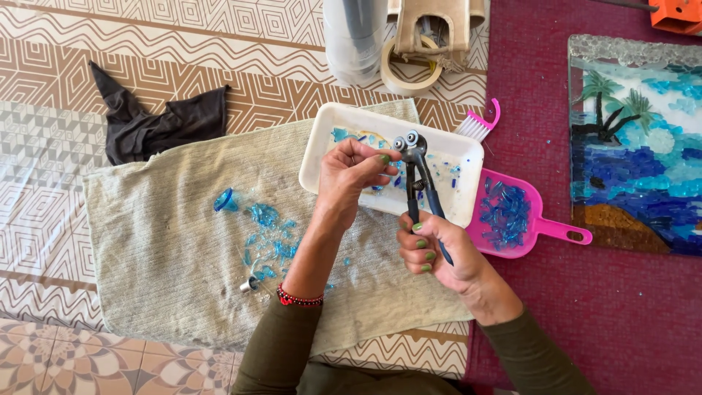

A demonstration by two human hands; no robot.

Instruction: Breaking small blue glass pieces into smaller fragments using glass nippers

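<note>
**glasshopper:** Nippers (418, 172), the wheeled kind with dark handles, are in your right hand (437, 252), fingers wrapped closed around both grips, head pointing up over the white tray (468, 150). Your left hand (355, 172) has its fingertips pinched together right at the wheels. I'd guess there's a small bit of glass in that pinch, but it's too tiny for me to actually see, so can't say for sure.

**tessera_tom:** Agreed, can't make out a piece either. If you are feeding glass in there, it'll be light, stiff and brittle, with sharp edges. I'd hold it by the flat faces, well back from the wheels, and never by the fresh break. The nippers themselves look solid and rigid; holding low on the handles like you do should give you good leverage.

**glasshopper:** Blue shards (269, 238) are scattered on the beige towel (153, 241) just beside your left forearm, and they'll be slippery on bare fingers. There's a bigger curved blue piece (223, 199) off to the side, near the towel's middle.

**tessera_tom:** More blue chips (504, 212) are sitting in the pink dustpan (545, 228), touching the tray's right end, with a pink brush (479, 124) just above. The mosaic panel (636, 146) with palms lies well apart on the red mat (585, 314). Loose glass everywhere, so mind your wrists.
</note>
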